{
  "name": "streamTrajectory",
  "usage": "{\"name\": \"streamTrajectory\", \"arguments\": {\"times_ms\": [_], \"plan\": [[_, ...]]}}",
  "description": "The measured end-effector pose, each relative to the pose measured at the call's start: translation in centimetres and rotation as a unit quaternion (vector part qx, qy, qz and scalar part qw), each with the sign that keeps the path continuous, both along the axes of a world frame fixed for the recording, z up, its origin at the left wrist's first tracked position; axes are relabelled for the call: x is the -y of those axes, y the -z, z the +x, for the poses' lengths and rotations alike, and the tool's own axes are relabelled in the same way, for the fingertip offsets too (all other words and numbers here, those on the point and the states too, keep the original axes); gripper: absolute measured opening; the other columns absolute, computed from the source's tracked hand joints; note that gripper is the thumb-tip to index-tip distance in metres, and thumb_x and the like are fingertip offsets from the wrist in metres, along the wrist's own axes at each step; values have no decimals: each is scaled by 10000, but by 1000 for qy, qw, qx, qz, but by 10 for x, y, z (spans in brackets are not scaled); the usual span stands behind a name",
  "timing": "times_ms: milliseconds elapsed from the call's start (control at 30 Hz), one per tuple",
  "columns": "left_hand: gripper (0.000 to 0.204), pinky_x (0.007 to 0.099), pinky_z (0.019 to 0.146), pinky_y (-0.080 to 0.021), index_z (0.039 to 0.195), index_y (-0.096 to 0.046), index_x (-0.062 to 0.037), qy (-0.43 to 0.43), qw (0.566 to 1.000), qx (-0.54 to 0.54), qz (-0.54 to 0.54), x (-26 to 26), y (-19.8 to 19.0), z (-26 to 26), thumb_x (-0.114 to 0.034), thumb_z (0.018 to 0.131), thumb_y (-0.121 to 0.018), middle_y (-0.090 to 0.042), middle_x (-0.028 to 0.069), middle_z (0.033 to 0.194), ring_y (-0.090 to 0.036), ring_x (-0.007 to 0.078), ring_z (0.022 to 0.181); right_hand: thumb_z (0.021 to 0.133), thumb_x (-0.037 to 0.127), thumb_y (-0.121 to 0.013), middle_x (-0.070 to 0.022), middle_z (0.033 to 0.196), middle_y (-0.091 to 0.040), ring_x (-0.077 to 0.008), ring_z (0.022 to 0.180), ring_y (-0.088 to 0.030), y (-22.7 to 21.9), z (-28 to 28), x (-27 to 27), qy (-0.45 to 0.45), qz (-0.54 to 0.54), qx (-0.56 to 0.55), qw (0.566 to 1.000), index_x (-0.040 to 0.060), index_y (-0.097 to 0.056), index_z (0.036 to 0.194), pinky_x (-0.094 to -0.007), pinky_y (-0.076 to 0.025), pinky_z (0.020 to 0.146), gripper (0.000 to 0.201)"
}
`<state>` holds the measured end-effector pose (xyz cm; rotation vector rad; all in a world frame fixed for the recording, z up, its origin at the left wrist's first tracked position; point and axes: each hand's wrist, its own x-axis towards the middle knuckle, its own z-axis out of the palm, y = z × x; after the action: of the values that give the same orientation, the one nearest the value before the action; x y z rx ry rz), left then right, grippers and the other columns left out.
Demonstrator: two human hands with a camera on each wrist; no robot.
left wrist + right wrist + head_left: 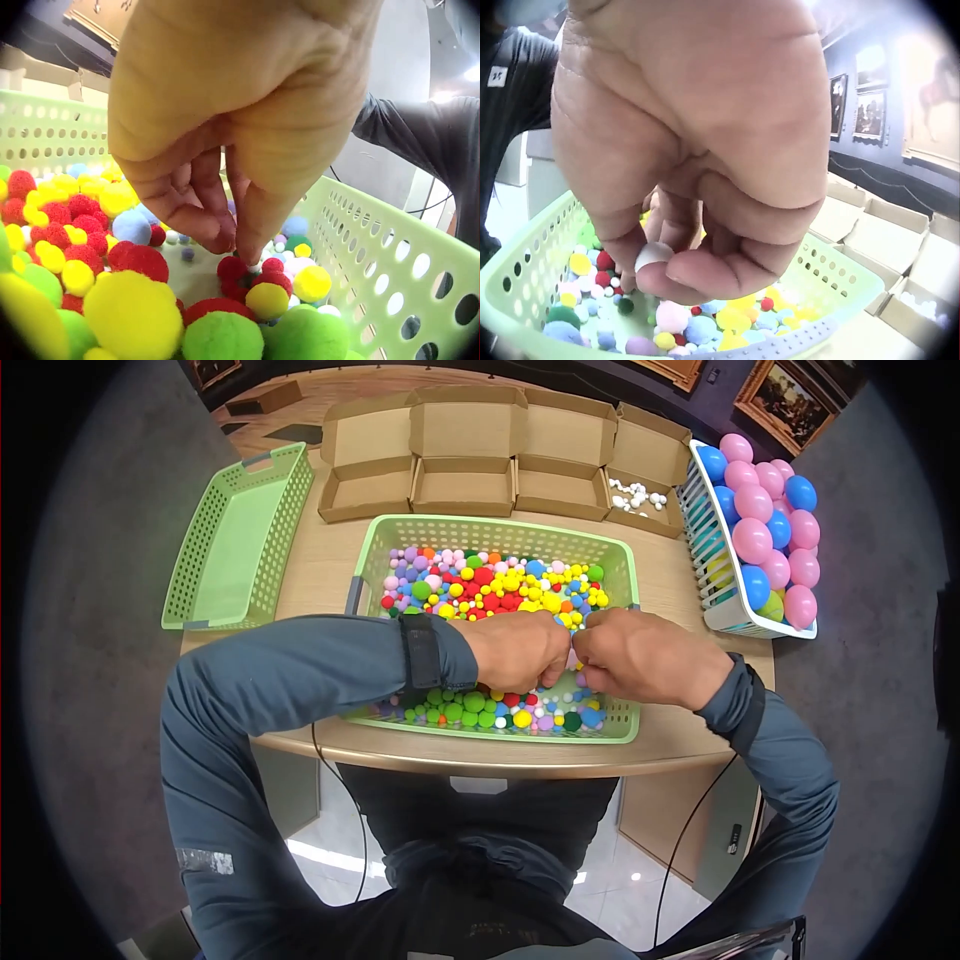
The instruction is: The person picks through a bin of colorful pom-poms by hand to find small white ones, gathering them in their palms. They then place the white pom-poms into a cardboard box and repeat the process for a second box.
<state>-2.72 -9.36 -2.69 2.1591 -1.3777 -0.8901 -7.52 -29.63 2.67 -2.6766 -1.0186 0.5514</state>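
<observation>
Pompoms [490, 585] are filling the green basket [620, 565] in the middle of the wooden table [320, 570], right under both hands. They are looking soft, round and fuzzy, in red, yellow, blue, green and pink. The left hand [520, 650] is curling its fingers [247, 240] down and pinching a tiny white pompom [255, 266] just above the pile. The right hand [640, 655] is touching the left one, and its fingers [697, 274] are pinching a small white pompom [652, 255] too. Beyond the hands, four open cardboard boxes [465, 455] are sitting in a row; the one on the far right is holding little white balls [635, 495]. Off past the left arm, an empty green basket [235, 540] is lying. Past the right hand, a white basket [715, 610] is holding big shiny pink and blue balls [765, 525]. Framed pictures [790, 395] are hanging on the dark wall. The floor is grey.
</observation>
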Motion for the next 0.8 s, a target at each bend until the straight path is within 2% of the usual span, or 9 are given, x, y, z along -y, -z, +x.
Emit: {"name": "streamTrajectory", "arguments": {"times_ms": [133, 200, 333, 400, 533, 633, 700, 767, 800], "plan": [[134, 414, 730, -572, 894, -776, 0, 6, 997, -69, 42, 4, 5, -1, 20, 777, -713, -748, 164, 802, -744, 294, 826, 840, 98, -706, -206, 877, -694, -410, 857, -672, 6, -6, 3, 40, 2, -72, 997, -27, -679, 909, -461, -545, 790, 145], [150, 426, 701, -563, 893, -789, -37, 52, 997, 38, -34, 2, 12, -4, -15, 764, -718, -745, 157, 802, -735, 305, 797, 828, 81, -726, -205, 860, -691, -410, 835, -669, 11, -11, 2, 28, 1, -89, 996, -27, -680, 916, -452, -542, 778, 146], [121, 436, 678, -555, 857, -783, -57, 55, 996, 66, -14, 1, 8, -6, -49, 750, -727, -730, 146, 770, -722, 321, 770, 809, 53, -749, -206, 845, -702, -391, 819, -685, 23, -11, 1, 37, 33, -77, 996, -28, -708, 901, -440, -550, 765, 130], [64, 450, 677, -553, 801, -758, -52, 64, 991, 119, -15, 0, 12, -6, -65, 743, -732, -714, 143, 751, -715, 337, 765, 793, 33, -763, -202, 840, -717, -360, 828, -709, 31, -9, -3, 46, 47, -101, 993, -28, -737, 886, -423, -562, 760, 114], [45, 469, 680, -550, 766, -732, -49, 62, 987, 151, 0, -4, 13, -7, -81, 736, -744, -704, 155, 751, -709, 350, 770, 795, 60, -754, -223, 857, -717, -393, 850, -707, 43, -5, -2, 44, 86, -111, 989, -5, -754, 891, -436, -571, 771, 116], [97, 467, 681, -555, 814, -731, -49, 41, 981, 191, 1, -12, 8, -2, -105, 738, -751, -707, 164, 762, -715, 357, 784, 793, 60, -765, -210, 868, -725, -385, 864, -712, 43, -1, -6, 43, 84, -107, 990, -1, -757, 922, -434, -572, 767, 144], [237, 484, 719, -577, 921, -745, -55, -22, 981, 189, -30, -20, 5, 5, -120, 699, -800, -731, 186, 875, -727, 388, 865, 804, 76, -769, -195, 849, -720, -366, 839, -713, 40, 0, -14, -14, 33, -84, 996, 10, -749, 934, -437, -571, 758, 148], [264, 456, 716, -586, 928, -741, -36, -50, 984, 167, -33, -29, -2, 14, -118, 687, -809, -737, 173, 879, -741, 360, 820, 802, 96, -770, -193, 835, -712, -371, 837, -712, 46, -3, -21, -42, -15, -66, 997, 13, -741, 928, -441, -570, 757, 154], [301, 414, 686, -586, 987, -728, -16, -90, 992, 79, -24, -33, -6, 18, -95, 709, -812, -743, 152, 862, -746, 298, 771, 800, 116, -770, -192, 822, -704, -376, 836, -712, 50, -5, -23, -69, -62, -45, 995, 17, -733, 923, -446, -569, 757, 162]]}}
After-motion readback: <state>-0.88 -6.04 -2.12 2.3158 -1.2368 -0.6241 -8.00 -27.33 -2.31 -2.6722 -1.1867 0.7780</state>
